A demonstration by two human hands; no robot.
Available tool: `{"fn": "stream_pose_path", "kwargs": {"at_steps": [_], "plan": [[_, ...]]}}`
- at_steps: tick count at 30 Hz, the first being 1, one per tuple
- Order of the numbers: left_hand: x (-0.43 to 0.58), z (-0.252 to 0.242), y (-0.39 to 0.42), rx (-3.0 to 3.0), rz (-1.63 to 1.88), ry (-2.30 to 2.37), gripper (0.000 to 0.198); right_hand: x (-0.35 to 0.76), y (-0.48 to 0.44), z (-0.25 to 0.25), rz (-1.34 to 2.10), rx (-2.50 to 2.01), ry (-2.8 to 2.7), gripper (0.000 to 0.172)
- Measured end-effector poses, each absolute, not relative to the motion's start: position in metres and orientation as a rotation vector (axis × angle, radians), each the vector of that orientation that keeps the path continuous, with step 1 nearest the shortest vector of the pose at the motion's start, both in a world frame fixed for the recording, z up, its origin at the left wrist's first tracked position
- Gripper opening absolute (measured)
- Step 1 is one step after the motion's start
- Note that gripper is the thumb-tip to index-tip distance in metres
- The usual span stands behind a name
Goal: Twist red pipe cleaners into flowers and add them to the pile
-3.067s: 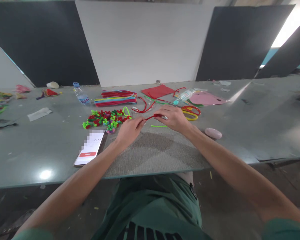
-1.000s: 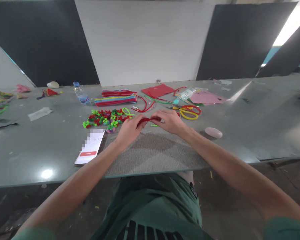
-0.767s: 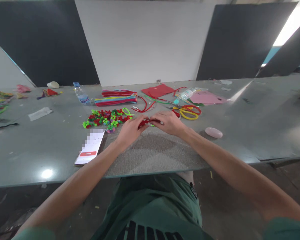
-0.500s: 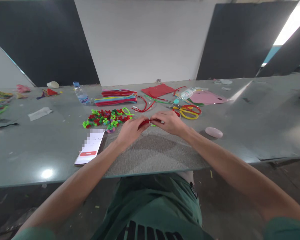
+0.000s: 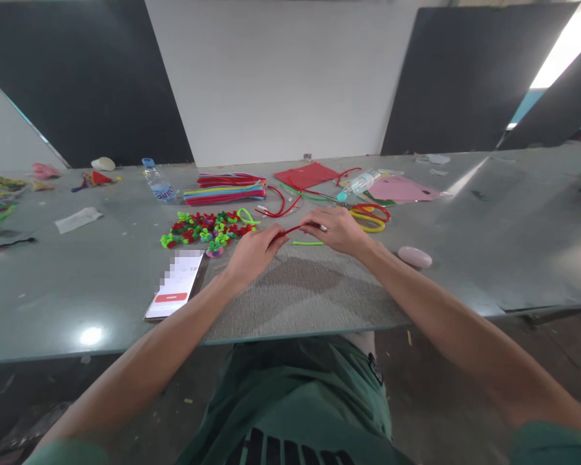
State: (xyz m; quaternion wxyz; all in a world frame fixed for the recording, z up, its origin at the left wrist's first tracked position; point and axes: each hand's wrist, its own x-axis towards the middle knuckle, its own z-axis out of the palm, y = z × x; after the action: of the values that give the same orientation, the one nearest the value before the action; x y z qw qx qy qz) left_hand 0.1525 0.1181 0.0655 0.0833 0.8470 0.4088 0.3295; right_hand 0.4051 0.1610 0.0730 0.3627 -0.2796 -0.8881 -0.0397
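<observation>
Red strand (image 5: 292, 229) in left hand (image 5: 252, 252) and right hand (image 5: 336, 229), fingertips (image 5: 275, 231) together.

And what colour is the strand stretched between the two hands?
Red: the strand shows best in the head view.

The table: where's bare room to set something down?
Right of the pink oval object; also the grey mat between left forearm and right forearm. Crowded: beyond the mat, with fuzzy sticks, small flowers and scissors.

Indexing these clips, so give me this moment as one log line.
left hand: holding red pipe cleaner; right hand: holding same piece; green strip: near right hand; scissors: beyond right hand
</observation>
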Motion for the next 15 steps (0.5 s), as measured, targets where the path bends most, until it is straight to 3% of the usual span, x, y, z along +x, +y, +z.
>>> {"fn": "stream_pose_path", "kwargs": {"at_steps": [9,15], "plan": [[0.150,0.064,0.118,2.606,0.995,1.235,0.024,0.404,0.156,0.083,0.006,-0.737,-2.248,0.022],[0.150,0.064,0.117,2.576,1.002,1.274,0.027,0.465,0.185,0.093,-0.059,-1.206,-2.015,0.020]]}}
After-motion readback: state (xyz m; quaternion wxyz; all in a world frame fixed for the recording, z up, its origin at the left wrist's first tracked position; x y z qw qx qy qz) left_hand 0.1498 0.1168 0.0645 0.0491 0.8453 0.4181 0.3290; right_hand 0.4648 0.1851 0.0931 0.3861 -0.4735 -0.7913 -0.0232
